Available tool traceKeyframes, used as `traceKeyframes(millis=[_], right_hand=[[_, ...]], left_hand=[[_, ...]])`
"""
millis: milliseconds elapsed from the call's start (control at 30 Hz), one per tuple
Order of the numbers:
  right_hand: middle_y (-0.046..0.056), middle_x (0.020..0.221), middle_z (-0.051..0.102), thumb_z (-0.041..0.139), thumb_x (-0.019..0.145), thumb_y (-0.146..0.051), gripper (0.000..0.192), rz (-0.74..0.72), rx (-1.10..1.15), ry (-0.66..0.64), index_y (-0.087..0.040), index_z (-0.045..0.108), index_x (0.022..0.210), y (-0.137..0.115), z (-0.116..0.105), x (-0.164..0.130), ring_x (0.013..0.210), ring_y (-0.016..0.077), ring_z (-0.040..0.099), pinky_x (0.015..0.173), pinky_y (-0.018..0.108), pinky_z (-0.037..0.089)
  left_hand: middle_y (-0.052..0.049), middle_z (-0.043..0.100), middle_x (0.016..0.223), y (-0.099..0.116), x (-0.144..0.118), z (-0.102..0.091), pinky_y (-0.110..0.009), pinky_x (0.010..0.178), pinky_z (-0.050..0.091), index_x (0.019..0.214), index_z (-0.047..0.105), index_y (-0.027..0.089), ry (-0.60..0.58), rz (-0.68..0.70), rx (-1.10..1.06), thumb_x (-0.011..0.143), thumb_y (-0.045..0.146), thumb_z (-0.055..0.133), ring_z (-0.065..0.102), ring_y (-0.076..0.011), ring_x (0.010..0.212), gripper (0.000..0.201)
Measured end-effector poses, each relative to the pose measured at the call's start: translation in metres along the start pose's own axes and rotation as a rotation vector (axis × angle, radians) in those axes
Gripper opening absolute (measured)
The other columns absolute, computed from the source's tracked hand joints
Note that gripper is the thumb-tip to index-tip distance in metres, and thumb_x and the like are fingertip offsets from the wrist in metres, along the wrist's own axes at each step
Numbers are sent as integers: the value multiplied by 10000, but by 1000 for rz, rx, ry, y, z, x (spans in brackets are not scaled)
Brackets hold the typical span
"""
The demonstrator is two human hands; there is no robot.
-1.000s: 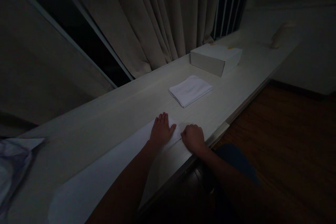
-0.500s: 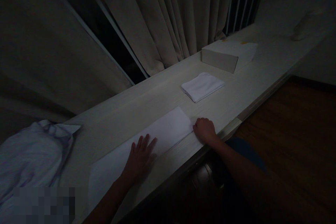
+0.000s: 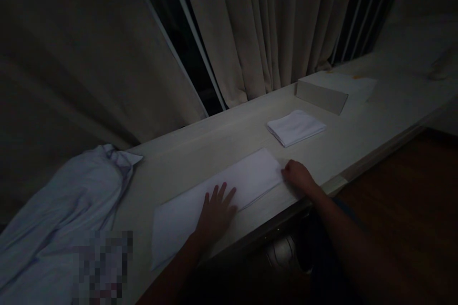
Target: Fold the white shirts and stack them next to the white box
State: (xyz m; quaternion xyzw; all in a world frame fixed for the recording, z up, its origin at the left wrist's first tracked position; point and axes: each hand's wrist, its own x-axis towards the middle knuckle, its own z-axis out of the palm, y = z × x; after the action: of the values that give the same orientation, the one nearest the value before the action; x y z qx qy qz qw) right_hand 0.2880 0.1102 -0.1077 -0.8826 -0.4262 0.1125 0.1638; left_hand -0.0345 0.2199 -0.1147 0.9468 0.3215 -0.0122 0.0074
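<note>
Long white cloth (image 3: 229, 186): folded into a narrow strip, laid flat along the near edge of the pale wooden counter (image 3: 200, 147), running from lower left to upper right.

Left hand (image 3: 216, 212): palm down, fingers spread wide and flat on the middle of the strip, pressing rather than gripping; nothing enclosed.

Right hand (image 3: 298, 176): at the strip's right end, touching its edge, fingers curled under; whether a fold of cloth is pinched inside, impossible to tell in the dim light.

Small folded white cloth (image 3: 296, 127): squared stack, lying on the counter beyond the right hand, well apart from the strip.

Pale box (image 3: 331, 90): closed, rectangular, farther along the counter, just beyond the small folded cloth, near the curtain.

Crumpled light-blue garment (image 3: 60, 205): heaped at the left end of the counter, collar visible at its upper right, apart from the strip's left end.

Beige curtain (image 3: 272, 28): hanging in pleats behind the counter, hem resting on the surface; dark window gap to its left.

Dark wooden floor (image 3: 404, 200): to the right, below the counter edge.

Pale object at far right of counter: too dim to identify.
</note>
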Motion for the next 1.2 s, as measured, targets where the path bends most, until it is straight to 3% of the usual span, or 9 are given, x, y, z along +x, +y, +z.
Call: traceKeyframes(millis=[100, 167, 300, 467, 567, 767, 900, 1033, 1200], right_hand=[[216, 1012, 677, 542, 851, -569, 561, 82, 59, -37, -64, 607, 1088, 0, -2, 14, 936, 281, 652, 727, 326, 459], [223, 1027, 674, 586, 808, -598, 582, 139, 60, -64, -74, 615, 1061, -1, -1, 21, 936, 299, 655, 712, 339, 466], [184, 984, 687, 678, 748, -521, 453, 121, 122, -93, -115, 651, 947, 1, 1, 29, 880, 282, 662, 665, 326, 461], [120, 861, 689, 692, 741, -396, 289, 34, 224, -67, -119, 659, 820, 12, -1, 33, 768, 212, 648, 588, 264, 405], [66, 776, 674, 680, 736, -357, 238, 14, 273, -51, -131, 655, 806, 16, -2, 35, 686, 171, 620, 541, 243, 365], [33, 715, 638, 654, 717, -308, 177, 32, 305, 11, -148, 638, 791, 16, 2, 39, 642, 156, 571, 521, 239, 318], [27, 714, 630, 656, 698, -270, 151, 28, 302, 20, -152, 630, 788, 15, 3, 38, 645, 152, 562, 530, 237, 311], [27, 722, 628, 646, 713, -285, 165, 21, 292, 25, -149, 624, 804, 16, 4, 36, 633, 148, 551, 528, 241, 304], [42, 745, 636, 650, 710, -293, 166, -5, 273, 31, -152, 615, 790, 17, 5, 36, 641, 153, 550, 538, 248, 314]], left_hand=[[-18, 114, 1603, 14, 0, 1, -577, 1139, 155, 1495, 181, 379, 16, -12, -21, 945, 547, 234, 101, -301, 1462, 578], [-17, 106, 1603, 20, 0, 2, -573, 1142, 150, 1496, 179, 379, 26, -6, -38, 944, 550, 235, 93, -297, 1463, 581], [-35, 114, 1598, 16, 5, -2, -563, 1139, 170, 1500, 178, 349, -14, -8, -101, 938, 566, 248, 106, -284, 1462, 606], [-128, 179, 1577, -13, 25, -6, -464, 1139, 238, 1494, 227, 159, 19, -147, -132, 955, 518, 192, 185, -244, 1450, 649], [-117, 218, 1570, -24, 36, 2, -506, 1134, 219, 1486, 257, 175, 17, -147, -56, 930, 573, 238, 189, -287, 1445, 684], [-115, 230, 1568, -24, 42, 19, -478, 1146, 195, 1495, 221, 147, 47, -153, -13, 925, 592, 189, 185, -269, 1449, 724], [-137, 326, 1531, -32, 47, 5, -477, 1106, 274, 1426, 383, 144, -6, -162, -32, 901, 597, 285, 274, -295, 1416, 700], [-122, 543, 1341, -32, 41, -13, -438, 1022, 377, 1250, 579, 208, 90, -147, 0, 800, 606, 500, 459, -300, 1258, 606], [-114, 630, 1074, -13, 30, -24, -423, 856, 467, 1179, 618, 241, -24, -82, 14, 762, 567, 564, 554, -290, 1026, 531]])
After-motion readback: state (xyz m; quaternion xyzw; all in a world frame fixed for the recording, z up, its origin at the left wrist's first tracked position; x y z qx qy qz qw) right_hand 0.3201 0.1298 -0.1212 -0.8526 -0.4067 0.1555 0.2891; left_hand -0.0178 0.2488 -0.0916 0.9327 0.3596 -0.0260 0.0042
